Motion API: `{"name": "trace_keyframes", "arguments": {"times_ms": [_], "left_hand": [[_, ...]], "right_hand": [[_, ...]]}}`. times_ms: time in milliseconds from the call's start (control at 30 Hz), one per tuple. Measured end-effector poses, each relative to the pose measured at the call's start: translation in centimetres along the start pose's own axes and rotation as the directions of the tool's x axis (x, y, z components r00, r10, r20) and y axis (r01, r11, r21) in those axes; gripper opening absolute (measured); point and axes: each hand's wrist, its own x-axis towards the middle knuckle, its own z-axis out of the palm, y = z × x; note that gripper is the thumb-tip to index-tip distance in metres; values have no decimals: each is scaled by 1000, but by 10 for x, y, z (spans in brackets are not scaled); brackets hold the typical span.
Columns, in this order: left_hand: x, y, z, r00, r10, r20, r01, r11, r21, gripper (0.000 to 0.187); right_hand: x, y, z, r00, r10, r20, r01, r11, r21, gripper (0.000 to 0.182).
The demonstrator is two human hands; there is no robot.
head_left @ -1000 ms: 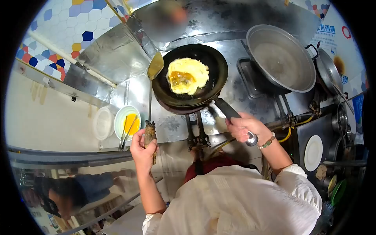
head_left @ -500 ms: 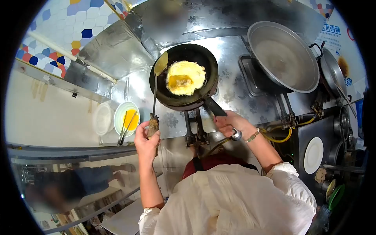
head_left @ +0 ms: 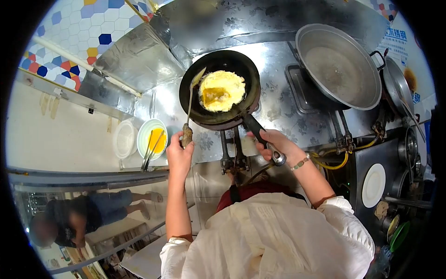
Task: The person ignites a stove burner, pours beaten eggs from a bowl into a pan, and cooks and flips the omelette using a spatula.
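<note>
My left hand [head_left: 180,153] is closed around the wrapped handle of a metal spatula [head_left: 189,104]. The spatula's head, seen nearly edge-on, is at the left inside of a black frying pan [head_left: 246,60]. In the pan lies a round, pale yellow egg [head_left: 234,88] with a darker, wet-looking patch in its middle. My right hand [head_left: 278,142] curls around the pan's black handle, fingers on its left side and the metal end showing below. A white bowl [head_left: 144,132] of beaten egg with tongs leaning in it stands left of the pan.
A large metal pot [head_left: 334,69] of cloudy liquid stands at the right, beside another metal pan [head_left: 398,83]. A white basket [head_left: 124,139] sits left of the bowl. A white plate [head_left: 373,185] and a yellow gas hose [head_left: 341,162] are at the right. Another person [head_left: 83,214] appears at lower left.
The spatula has turned from showing its broad face to nearly edge-on, its head a little lower and further right. My right hand has shifted on the pan handle, so more of the handle shows.
</note>
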Motion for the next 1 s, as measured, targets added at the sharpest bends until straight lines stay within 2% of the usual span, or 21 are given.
{"name": "trace_keyframes", "arguments": {"times_ms": [100,233,300,333,367,433,467,500,567,767,1000], "left_hand": [[4,3,3,996,86,-29,-84,994,65,38],[-1,7,-3,1000,-3,28,0,995,98,37],[-13,8,-14,994,91,54,-97,990,104,37],[-16,5,-18,974,227,25,-228,963,141,37],[-21,14,-25,974,226,26,-227,964,142,37],[-31,47,-49,954,273,121,-298,837,459,39],[-34,54,-57,936,316,157,-350,780,519,40],[-37,60,-62,936,316,156,-349,780,519,40],[-41,70,-70,913,303,272,-407,637,655,39],[-45,72,-60,872,328,363,-488,536,689,36],[-49,80,-65,891,324,318,-453,620,640,36]], "right_hand": [[2,4,-9,999,-39,-8,38,999,-16,38],[4,7,-23,998,-54,42,55,998,-28,38],[2,5,-22,998,-54,38,55,998,-17,38],[1,5,-20,998,-54,36,55,998,-11,39],[0,4,-20,998,-53,36,54,999,-10,39],[-1,3,-19,998,-35,52,34,999,10,45],[-1,5,-21,998,-34,52,34,999,9,45],[0,7,-24,998,-33,59,31,999,33,48],[2,11,-29,997,-31,70,27,998,54,51],[-1,17,-30,997,-71,15,70,997,32,52],[0,26,-43,997,-73,20,71,995,75,54]]}}
